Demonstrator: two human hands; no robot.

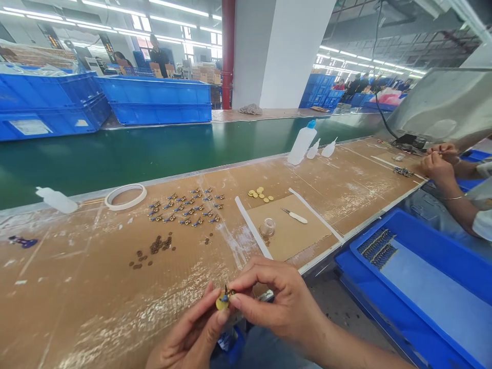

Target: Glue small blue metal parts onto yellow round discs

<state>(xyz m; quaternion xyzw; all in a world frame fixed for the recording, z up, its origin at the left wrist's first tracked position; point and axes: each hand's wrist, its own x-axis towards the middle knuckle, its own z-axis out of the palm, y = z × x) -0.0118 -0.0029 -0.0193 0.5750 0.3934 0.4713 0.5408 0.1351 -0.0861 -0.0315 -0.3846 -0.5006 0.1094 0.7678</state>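
My left hand (194,328) pinches a small yellow disc (220,304) between thumb and fingers, just over the near edge of the workbench. Thumb and forefinger of my right hand (279,294) are closed on a tiny blue and dark figure (225,296), which is against the disc's face. Fingers partly cover both pieces. Beyond them, several similar blue figures (188,210) lie in loose rows, with a scatter of small brown discs (157,246) nearer me. More yellow discs (261,193) lie by a cardboard sheet (294,233) bearing a small clear cup (267,227) and a white-handled craft knife (295,216).
Tape roll (126,197) and white squeeze bottle (57,200) lie at left. A tall bottle (302,144) and two small ones stand at the back. Blue tray (426,292) sits below the bench at right. A co-worker's hands (440,164) are at far right.
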